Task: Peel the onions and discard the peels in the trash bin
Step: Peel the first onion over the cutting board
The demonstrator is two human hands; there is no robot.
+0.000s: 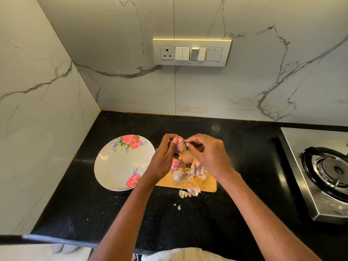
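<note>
My left hand (165, 155) grips a pink onion (180, 146) held above the wooden cutting board (209, 186). My right hand (209, 153) pinches a thin strip of peel at the onion's top right. Several more onions lie on the board under my hands: a brown one (187, 158), a purple-grey one (178, 174), and a pink one (174, 163) partly hidden by my left wrist. Dry peels (197, 173) are piled on the board, and more peel scraps (189, 192) lie on the counter just in front of it.
A white plate with a rose pattern (120, 164) sits left of the board. A steel gas stove (323, 170) stands at the right. The black counter (94, 210) meets marble walls at the left and back, with a switch panel (192, 52) above.
</note>
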